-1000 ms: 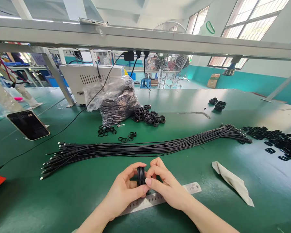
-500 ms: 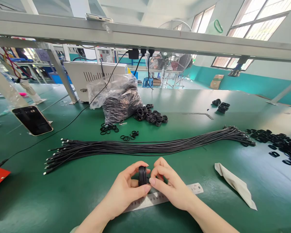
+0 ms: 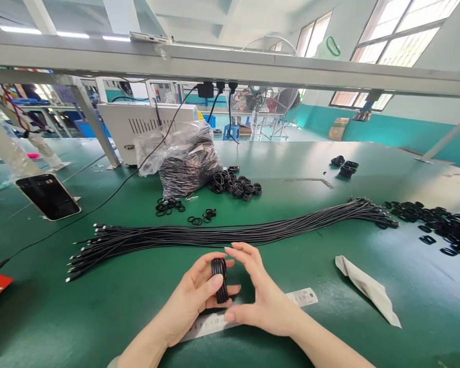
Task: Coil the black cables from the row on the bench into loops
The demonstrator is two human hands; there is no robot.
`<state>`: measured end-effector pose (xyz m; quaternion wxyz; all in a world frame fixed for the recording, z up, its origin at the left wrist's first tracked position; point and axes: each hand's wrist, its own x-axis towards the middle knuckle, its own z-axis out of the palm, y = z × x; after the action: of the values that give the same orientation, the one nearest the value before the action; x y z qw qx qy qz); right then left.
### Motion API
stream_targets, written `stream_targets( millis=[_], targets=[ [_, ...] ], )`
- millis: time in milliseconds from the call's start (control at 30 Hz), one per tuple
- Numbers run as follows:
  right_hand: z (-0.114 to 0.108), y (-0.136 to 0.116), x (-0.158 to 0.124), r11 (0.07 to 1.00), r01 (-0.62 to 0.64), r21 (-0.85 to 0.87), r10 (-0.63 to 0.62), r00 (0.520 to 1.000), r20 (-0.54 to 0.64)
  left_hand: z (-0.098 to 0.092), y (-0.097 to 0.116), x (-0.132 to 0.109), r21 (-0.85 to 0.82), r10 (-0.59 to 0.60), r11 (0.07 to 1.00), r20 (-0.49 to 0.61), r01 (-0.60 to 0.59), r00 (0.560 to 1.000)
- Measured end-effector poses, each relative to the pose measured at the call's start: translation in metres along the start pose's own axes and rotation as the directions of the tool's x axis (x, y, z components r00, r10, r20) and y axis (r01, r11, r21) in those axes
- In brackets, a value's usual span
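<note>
A tightly wound coil of black cable (image 3: 220,289) is gripped in my left hand (image 3: 199,286), the thumb pressing on its near side and the fingers behind it. Just to its right, my right hand (image 3: 258,289) is spread, thumb and fingers wide apart with nothing between them. Under both hands lies a steel ruler (image 3: 302,297), partly covered by them. Beyond the hands a long bundle of black cables (image 3: 222,235) stretches across the green table (image 3: 145,317), white-tipped connectors at its left end.
Farther back are a plastic bag of black parts (image 3: 187,168), coiled cables (image 3: 239,185) and small black rings (image 3: 169,206). A phone (image 3: 48,197) leans at left. On the right lie a beige cloth (image 3: 368,290) and a pile of black clips (image 3: 444,225). A metal beam (image 3: 230,65) crosses overhead.
My right hand has opened, its fingers leaving the coil's side. The coil has tilted in my left hand, whose thumb now lies higher across it. The view has shifted slightly.
</note>
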<state>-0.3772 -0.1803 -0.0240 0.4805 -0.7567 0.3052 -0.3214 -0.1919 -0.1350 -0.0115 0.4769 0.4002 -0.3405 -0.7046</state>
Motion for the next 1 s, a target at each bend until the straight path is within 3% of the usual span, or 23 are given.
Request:
stream_targets(
  millis=[200,533,767,1000],
  targets=[
    [0.015,0.002,-0.001,0.992,-0.068,0.104,0.060,0.995,0.075,0.005,-0.003,0.002,-0.042,-0.036,0.999,-0.069,0.033,0.997],
    [0.015,0.000,0.003,0.991,0.001,0.137,0.000,1.000,-0.010,0.008,0.000,0.003,-0.062,-0.026,0.998,-0.077,0.021,0.997],
    [0.014,0.000,0.002,0.985,-0.039,0.165,0.013,0.988,0.156,0.006,-0.001,0.004,-0.025,-0.032,0.999,-0.108,0.029,0.994],
    [0.018,-0.002,0.001,0.979,-0.016,0.201,-0.007,0.994,0.109,0.007,0.002,0.002,-0.058,-0.025,0.998,-0.068,0.021,0.997]
  ],
)
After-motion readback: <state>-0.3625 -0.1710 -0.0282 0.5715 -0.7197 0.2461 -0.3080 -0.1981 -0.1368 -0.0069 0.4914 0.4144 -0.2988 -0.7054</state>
